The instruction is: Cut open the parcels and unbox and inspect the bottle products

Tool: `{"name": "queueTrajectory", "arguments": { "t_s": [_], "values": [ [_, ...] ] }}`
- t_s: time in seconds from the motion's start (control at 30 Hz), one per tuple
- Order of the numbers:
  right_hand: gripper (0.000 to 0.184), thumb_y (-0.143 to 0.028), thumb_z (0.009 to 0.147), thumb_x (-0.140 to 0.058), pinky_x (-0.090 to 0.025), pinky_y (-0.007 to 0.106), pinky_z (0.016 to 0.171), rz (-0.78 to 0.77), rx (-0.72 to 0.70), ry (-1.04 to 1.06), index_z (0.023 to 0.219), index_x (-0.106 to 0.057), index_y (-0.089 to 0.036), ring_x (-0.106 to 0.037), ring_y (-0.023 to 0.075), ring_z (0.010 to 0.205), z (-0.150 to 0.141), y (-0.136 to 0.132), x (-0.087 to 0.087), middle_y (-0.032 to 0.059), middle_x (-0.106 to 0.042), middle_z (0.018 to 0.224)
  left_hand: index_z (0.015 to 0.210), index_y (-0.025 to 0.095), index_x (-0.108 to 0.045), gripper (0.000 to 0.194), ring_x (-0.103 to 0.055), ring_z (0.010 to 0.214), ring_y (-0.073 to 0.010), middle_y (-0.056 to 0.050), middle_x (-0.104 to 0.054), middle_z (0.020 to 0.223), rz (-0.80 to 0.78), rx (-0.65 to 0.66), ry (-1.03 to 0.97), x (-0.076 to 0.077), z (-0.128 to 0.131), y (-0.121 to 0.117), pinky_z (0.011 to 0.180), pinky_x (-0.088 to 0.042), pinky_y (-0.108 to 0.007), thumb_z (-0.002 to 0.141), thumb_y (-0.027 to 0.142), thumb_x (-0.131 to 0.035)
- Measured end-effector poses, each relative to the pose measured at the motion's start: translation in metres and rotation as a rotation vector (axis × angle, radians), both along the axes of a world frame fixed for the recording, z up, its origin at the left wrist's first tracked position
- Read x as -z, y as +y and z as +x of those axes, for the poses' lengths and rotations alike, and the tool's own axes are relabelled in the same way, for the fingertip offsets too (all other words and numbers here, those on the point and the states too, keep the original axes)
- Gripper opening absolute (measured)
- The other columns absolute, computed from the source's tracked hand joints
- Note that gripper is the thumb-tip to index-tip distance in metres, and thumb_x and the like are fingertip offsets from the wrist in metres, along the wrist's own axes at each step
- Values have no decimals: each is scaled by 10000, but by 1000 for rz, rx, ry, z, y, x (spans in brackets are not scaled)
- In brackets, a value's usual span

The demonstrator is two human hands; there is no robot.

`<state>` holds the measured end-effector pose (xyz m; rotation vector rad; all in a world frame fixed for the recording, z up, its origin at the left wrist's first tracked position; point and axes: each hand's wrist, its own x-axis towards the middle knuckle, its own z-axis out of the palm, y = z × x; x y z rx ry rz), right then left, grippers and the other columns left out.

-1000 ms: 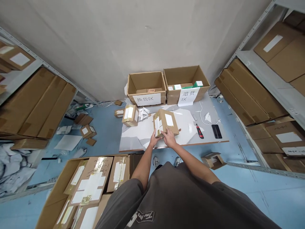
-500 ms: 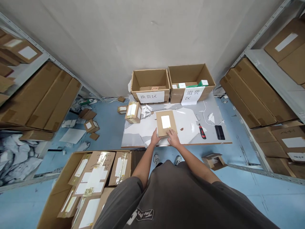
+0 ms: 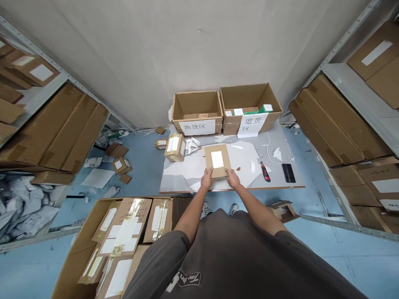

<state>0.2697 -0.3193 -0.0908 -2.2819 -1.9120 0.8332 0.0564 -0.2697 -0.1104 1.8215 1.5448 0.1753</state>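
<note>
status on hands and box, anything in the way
Left hand and right hand on carton, near corners. White label facing up. Red-black tool off right, not in the way.

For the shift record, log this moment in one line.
left hand: holding carton, left side | right hand: holding right side | white label: facing up | red-black cutter: on table

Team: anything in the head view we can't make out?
Head view, now:
- Contents of the carton between the hands: hidden by its cardboard.
- Print on its white label: too small.
- Part of the small floor box: behind the right forearm.
- Near end of the large lower-left box: cut off by the bottom edge.
</note>
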Motion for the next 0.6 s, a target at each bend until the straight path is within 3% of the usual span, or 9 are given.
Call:
{"name": "queueTrajectory", "arguments": {
  "t_s": [0.3, 0.43, 0.6],
  "values": [
    [659, -170, 1018, -523, -513, 360, 1055, 41, 5, 22, 1665, -418, -233, -625, 279, 1265, 1, -3, 1, 176, -518, 1506, 1698, 305, -358, 976, -549, 1445, -357, -151, -443, 1636, 47, -70, -162, 14, -7, -2, 1216, -432, -454, 826, 169, -774],
    [631, -122, 973, -511, -484, 425, 1139, 223, -50, 67, 1601, -526, -188, -554, 303, 1355, -5, -8, 6, 191, -543, 1493, 1714, 232, -319, 1043, -484, 1495, -329, -158, -521, 1576, 101, -108, -322, 26, -26, 2, 1269, -368, -445, 784, 154, -786],
    [669, -100, 898, -569, -458, 554, 1171, 535, -141, 120, 1554, -598, -225, -460, 359, 1436, -31, -12, 0, 183, -532, 1517, 1710, 154, -306, 1153, -469, 1500, -384, -192, -535, 1577, 67, -171, -481, 36, -43, 4, 1270, -354, -492, 713, 201, -883]
  ]
}}
